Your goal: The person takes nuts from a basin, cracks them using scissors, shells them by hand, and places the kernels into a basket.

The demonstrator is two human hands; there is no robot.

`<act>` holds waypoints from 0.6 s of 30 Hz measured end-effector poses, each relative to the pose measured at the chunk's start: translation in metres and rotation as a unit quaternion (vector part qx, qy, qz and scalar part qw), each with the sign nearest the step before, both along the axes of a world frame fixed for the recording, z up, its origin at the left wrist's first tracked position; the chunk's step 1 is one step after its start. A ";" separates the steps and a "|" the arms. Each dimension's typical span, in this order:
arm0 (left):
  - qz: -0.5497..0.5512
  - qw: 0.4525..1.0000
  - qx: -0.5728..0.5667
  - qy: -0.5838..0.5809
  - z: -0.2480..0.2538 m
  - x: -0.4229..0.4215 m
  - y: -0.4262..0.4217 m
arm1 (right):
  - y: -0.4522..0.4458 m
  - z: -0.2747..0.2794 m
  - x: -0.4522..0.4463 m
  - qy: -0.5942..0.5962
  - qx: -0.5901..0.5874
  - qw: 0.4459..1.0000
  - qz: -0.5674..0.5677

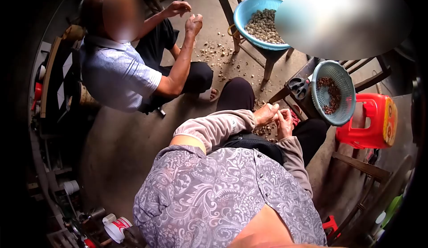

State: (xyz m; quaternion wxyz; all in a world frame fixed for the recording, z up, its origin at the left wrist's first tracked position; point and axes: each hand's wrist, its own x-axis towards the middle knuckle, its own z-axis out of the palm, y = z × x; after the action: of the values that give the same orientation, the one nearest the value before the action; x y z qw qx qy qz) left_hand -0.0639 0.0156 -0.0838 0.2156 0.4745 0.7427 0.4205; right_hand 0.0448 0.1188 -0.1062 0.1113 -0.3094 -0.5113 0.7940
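Note:
In front of my lap, my left hand (pixel 266 115) and my right hand (pixel 285 124) meet fingertip to fingertip. Both are closed in a pinch, and whatever lies between them is too small to make out. Below them, beige shell pieces (pixel 266 131) are scattered. To the right, a grey-green plastic basket (pixel 350 97) holds reddish-brown kernels (pixel 329 95). Black-handled scissors (pixel 299 86) lie beside that basket on a wooden seat. Farther off, a light-blue colander (pixel 243 12) on a chair is partly filled with small pale-brown nuts (pixel 265 26).
Another person (pixel 120 76) sits at the left with both hands raised. Shell fragments (pixel 218 54) litter the concrete floor (pixel 120 145). A red plastic stool (pixel 368 121) stands at the right, near a wooden chair (pixel 363 167). A white tub (pixel 118 229) sits at the lower left.

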 end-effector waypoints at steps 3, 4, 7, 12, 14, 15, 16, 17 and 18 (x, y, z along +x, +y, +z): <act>0.006 1.000 0.007 -0.011 -0.002 0.003 -0.002 | -0.002 0.005 0.003 0.000 0.029 1.000 0.011; 0.013 1.000 0.009 -0.006 -0.005 0.004 -0.002 | -0.003 0.014 0.003 -0.013 0.064 0.997 0.029; 0.026 1.000 0.000 0.007 -0.003 0.006 -0.002 | -0.003 0.008 0.003 -0.002 0.079 0.997 0.020; 0.050 0.996 -0.002 -0.067 0.001 0.000 -0.004 | -0.007 0.023 0.005 0.000 0.108 0.994 0.011; 0.054 0.980 -0.010 -0.191 0.010 0.000 0.000 | -0.003 0.002 0.005 0.059 -0.048 0.996 -0.047; 0.047 0.961 -0.030 -0.272 0.018 0.000 -0.001 | -0.003 0.007 0.007 0.069 -0.094 0.992 -0.057; 0.041 0.934 -0.052 -0.350 0.024 0.000 -0.002 | -0.003 0.013 0.008 0.081 -0.140 0.985 -0.065; 0.038 0.907 -0.031 -0.419 0.023 -0.001 -0.004 | -0.004 0.016 0.009 0.088 -0.186 0.976 -0.070; 0.036 0.874 -0.010 -0.485 0.022 -0.001 -0.004 | -0.004 0.014 0.009 0.097 -0.186 0.976 -0.063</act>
State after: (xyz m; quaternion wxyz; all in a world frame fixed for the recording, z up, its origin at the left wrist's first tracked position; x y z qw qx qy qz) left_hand -0.0651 0.0120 -0.0613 0.5377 0.1815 0.5657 0.5983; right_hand 0.0540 0.1150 -0.0926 0.1507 -0.2773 -0.3209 0.8930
